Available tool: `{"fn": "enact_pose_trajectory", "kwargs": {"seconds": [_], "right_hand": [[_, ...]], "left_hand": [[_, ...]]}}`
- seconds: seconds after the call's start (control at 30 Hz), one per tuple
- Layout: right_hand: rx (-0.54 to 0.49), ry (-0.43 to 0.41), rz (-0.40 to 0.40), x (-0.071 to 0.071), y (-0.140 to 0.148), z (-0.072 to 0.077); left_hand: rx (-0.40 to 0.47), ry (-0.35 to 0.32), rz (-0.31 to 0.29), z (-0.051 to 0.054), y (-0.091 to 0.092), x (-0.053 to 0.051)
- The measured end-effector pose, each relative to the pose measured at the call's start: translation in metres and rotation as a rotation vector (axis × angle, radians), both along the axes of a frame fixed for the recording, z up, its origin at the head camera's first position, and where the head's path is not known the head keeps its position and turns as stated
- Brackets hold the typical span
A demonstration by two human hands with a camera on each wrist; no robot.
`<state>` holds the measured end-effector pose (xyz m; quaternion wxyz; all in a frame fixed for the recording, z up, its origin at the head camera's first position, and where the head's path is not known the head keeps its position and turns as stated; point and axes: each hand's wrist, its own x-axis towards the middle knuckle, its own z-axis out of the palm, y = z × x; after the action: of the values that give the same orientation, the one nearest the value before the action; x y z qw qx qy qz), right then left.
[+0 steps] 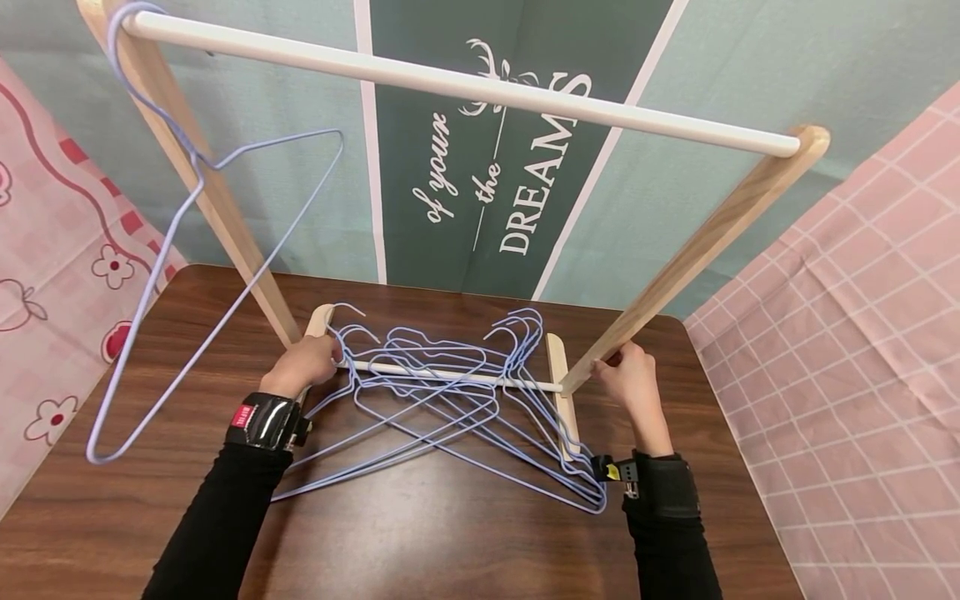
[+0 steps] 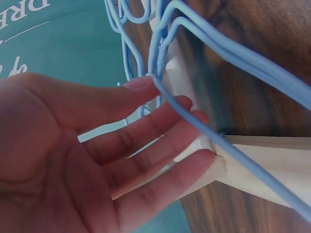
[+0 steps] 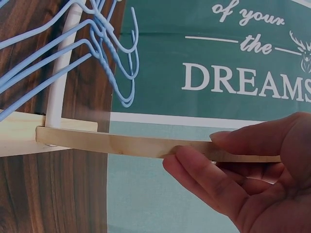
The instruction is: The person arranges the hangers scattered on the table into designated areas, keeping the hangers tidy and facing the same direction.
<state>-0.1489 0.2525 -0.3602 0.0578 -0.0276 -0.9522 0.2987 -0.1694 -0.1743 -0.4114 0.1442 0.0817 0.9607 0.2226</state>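
Observation:
My left hand point(image 1: 311, 362) is at the lower left of a small wood-and-white clothes rack point(image 1: 465, 82). In the left wrist view, its thumb and index finger pinch the wire of a blue hanger point(image 2: 233, 151); the other fingers are loosely bent. Several more blue wire hangers point(image 1: 513, 364) hang overlapping on the lower white bar point(image 1: 465, 377), hooks toward the back. My right hand point(image 1: 632, 379) grips the rack's right wooden post point(image 3: 121, 144) near its base, thumb on one side and fingers on the other. One hanger point(image 1: 198, 162) hangs from the top bar's left end.
The rack's wooden feet point(image 1: 558, 358) stand on a dark brown wooden table point(image 1: 450, 550). Behind it hangs a green cloth with white lettering point(image 1: 543, 175). Pink patterned cloths border the left point(image 1: 45, 350) and right point(image 1: 862, 333) sides.

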Motion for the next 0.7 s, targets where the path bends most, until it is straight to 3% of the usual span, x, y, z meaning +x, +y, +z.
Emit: {"fn": "enact_pose_trajectory", "kwargs": {"seconds": [0.3,0.47,0.7], "right_hand": [[-0.002,-0.009,0.001,0.0,0.0,0.001],[-0.009,-0.016,0.001,0.0,0.0,0.001],[-0.008,-0.016,-0.001,0.001,-0.001,0.002]], "left_hand": [[0.049,0.061,-0.058,-0.012,-0.007,-0.003],[0.029,0.04,-0.047,-0.008,-0.005,-0.001],[0.048,0.06,-0.033,-0.006,-0.005,0.003]]}}
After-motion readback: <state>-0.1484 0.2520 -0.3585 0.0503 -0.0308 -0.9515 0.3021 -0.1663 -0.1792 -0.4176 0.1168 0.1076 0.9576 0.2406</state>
